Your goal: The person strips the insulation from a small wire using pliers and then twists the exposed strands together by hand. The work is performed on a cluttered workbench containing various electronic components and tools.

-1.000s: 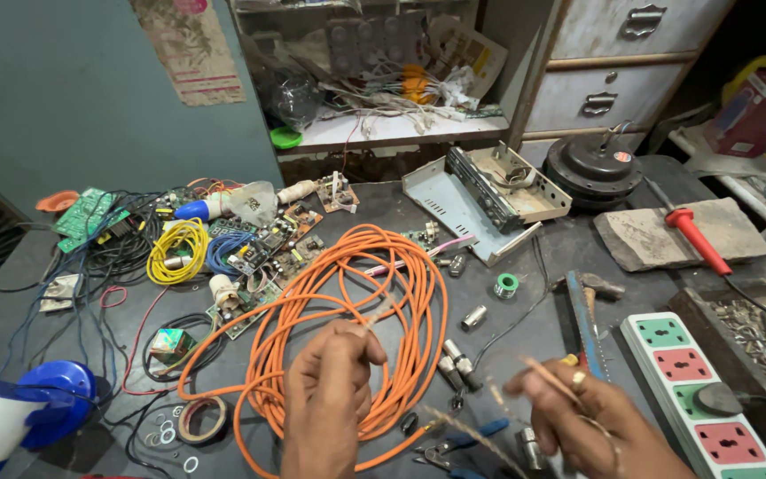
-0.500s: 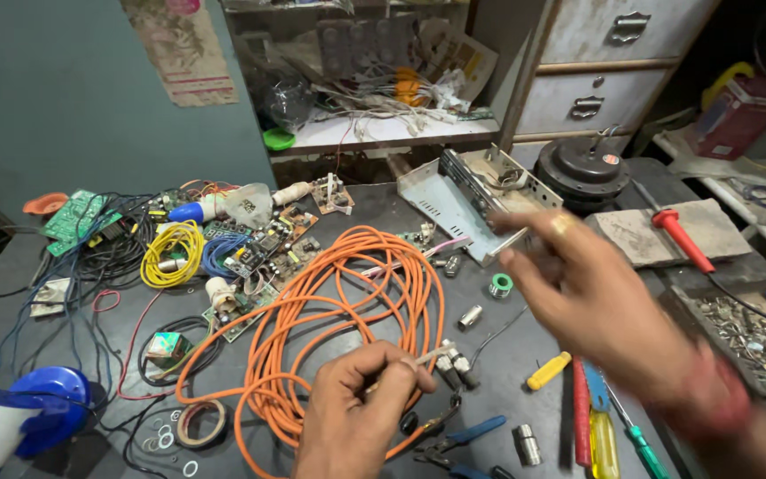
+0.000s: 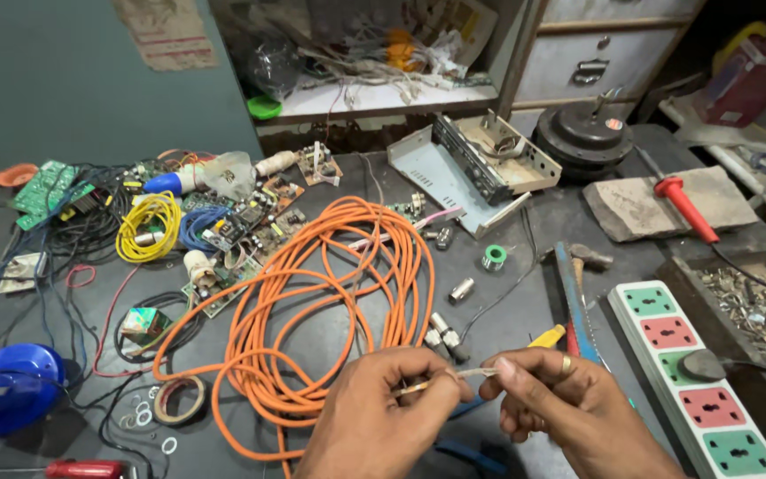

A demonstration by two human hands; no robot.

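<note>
Low in the head view, my left hand (image 3: 383, 417) and my right hand (image 3: 569, 412) meet over the dark workbench. Between their fingertips they pinch a thin pale wire (image 3: 454, 380), one hand on each end. A ring sits on a finger of my right hand. A large coil of orange cable (image 3: 312, 310) lies on the bench just beyond and to the left of my left hand. Small metal connectors (image 3: 445, 335) lie just past my fingers.
A power strip (image 3: 693, 381) with coloured sockets lies at right. Hand tools (image 3: 574, 302) rest beside it. Circuit boards (image 3: 241, 226), a yellow wire coil (image 3: 145, 226) and a tape roll (image 3: 179, 399) crowd the left. A metal chassis (image 3: 463, 168) and a red-handled screwdriver (image 3: 684, 208) sit at the back.
My right hand, which had reached toward the back of the bench, came back down to my left hand. Both now grip the thin wire.
</note>
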